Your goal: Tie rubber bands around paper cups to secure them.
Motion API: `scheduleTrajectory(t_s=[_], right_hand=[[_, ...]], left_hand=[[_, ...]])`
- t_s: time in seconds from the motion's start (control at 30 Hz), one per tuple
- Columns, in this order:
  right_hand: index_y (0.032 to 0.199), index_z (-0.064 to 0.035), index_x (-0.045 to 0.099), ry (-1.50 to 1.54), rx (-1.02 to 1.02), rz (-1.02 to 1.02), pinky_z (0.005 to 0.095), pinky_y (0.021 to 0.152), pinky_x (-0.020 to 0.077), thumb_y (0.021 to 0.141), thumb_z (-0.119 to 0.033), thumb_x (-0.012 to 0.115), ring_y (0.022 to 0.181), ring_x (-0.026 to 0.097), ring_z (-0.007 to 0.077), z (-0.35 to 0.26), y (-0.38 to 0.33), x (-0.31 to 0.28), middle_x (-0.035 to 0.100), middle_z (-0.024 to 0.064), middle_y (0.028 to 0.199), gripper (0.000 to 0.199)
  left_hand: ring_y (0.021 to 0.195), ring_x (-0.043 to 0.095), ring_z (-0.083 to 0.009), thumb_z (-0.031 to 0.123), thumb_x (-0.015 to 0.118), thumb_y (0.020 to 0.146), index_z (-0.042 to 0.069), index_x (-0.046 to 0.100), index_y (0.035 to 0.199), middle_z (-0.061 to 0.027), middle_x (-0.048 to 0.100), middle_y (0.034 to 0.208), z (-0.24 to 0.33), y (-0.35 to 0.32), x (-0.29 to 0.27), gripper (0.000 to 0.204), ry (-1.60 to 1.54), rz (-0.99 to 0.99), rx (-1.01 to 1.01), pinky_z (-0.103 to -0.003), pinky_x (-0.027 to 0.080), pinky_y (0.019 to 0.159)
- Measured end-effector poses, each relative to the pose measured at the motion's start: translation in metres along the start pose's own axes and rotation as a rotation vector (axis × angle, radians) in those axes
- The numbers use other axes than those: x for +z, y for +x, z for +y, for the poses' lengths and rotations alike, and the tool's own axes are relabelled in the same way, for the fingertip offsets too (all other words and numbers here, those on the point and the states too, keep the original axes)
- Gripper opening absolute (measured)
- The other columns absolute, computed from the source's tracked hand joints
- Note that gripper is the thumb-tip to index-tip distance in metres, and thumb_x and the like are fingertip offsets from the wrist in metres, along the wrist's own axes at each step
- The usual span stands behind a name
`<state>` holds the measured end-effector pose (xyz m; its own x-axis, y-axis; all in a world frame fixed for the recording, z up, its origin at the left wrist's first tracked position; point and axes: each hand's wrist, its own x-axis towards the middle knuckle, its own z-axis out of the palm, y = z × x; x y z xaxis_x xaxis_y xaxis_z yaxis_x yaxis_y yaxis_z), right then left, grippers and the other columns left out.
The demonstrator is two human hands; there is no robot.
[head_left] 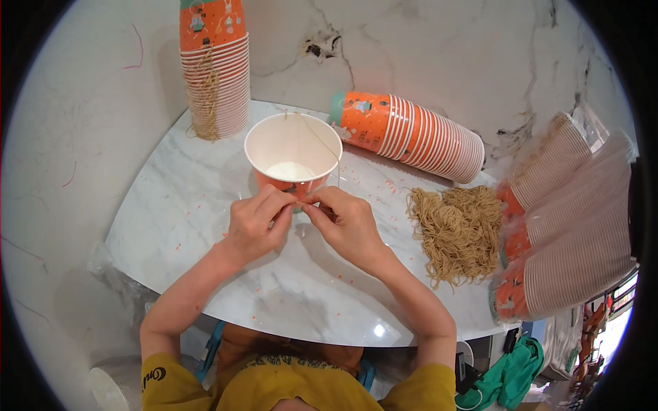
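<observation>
A white-lined orange paper bucket (293, 140) stands upright on the table in front of me, its mouth tipped slightly toward my view. A thin tan string (317, 137) hangs over its far rim, crosses the opening and runs over the right rim down to my right hand. Against the bucket's near side, my left hand (259, 218) and my right hand (346, 222) meet with thumbs and forefingers pinched. The right fingers close on the string. What the left fingertips pinch is too small to make out.
On the marble-patterned table (185, 253) lie a tan string heap (458, 233) and small orange scraps. A tall bucket stack (216, 85) draped with strings stands back left; another stack (411, 133) lies on its side behind. Plastic-wrapped stacks (576, 253) line the right edge.
</observation>
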<state>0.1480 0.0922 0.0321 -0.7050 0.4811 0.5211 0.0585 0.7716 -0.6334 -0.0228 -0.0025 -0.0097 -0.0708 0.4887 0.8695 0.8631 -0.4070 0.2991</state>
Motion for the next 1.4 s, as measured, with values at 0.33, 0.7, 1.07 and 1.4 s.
scheduleTrajectory(t_s=[0.33, 0.7, 1.07, 1.4], right_hand=[[0.104, -0.0028, 0.068, 0.098, 0.026, -0.002, 0.0273, 0.051, 0.0384, 0.095, -0.007, 0.070, 0.053, 0.047, 0.0062, 0.006, -0.004, 0.009, 0.062, 0.0035, 0.066, 0.010], [0.092, 0.0000, 0.059, 0.364, 0.250, 0.211, 0.0265, 0.058, 0.0456, 0.094, -0.006, 0.065, 0.064, 0.054, 0.0070, 0.020, -0.007, 0.026, 0.063, 0.0028, 0.074, 0.008], [0.094, -0.0005, 0.057, 0.427, 0.130, 0.390, 0.0234, 0.058, 0.0481, 0.095, -0.002, 0.065, 0.071, 0.059, 0.0082, 0.031, -0.008, 0.036, 0.058, 0.0036, 0.088, 0.008], [0.095, -0.0001, 0.058, 0.461, 0.167, 0.420, 0.0262, 0.059, 0.0501, 0.096, -0.003, 0.064, 0.075, 0.060, 0.0117, 0.038, -0.004, 0.038, 0.057, 0.0060, 0.091, 0.008]], left_hand=[[0.060, 0.065, -0.0224, -0.002, 0.072, 0.079, 0.005, 0.067, 0.092, -0.0048, 0.066, 0.084, -0.001, -0.005, -0.016, 0.015, 0.057, -0.106, -0.053, -0.033, 0.049, 0.050], [0.093, 0.064, -0.0266, 0.000, 0.073, 0.075, 0.005, 0.067, 0.101, -0.0071, 0.065, 0.101, 0.017, 0.031, -0.023, 0.027, 0.318, -0.003, 0.088, -0.042, 0.050, 0.082], [0.084, 0.062, -0.0250, 0.002, 0.070, 0.083, 0.005, 0.067, 0.104, -0.0062, 0.064, 0.087, 0.007, 0.040, -0.010, 0.022, 0.316, -0.216, 0.083, -0.041, 0.043, 0.085], [0.082, 0.064, -0.0252, 0.006, 0.068, 0.086, 0.006, 0.068, 0.102, -0.0075, 0.067, 0.088, 0.023, 0.047, 0.001, 0.016, 0.311, -0.230, -0.023, -0.039, 0.043, 0.076]])
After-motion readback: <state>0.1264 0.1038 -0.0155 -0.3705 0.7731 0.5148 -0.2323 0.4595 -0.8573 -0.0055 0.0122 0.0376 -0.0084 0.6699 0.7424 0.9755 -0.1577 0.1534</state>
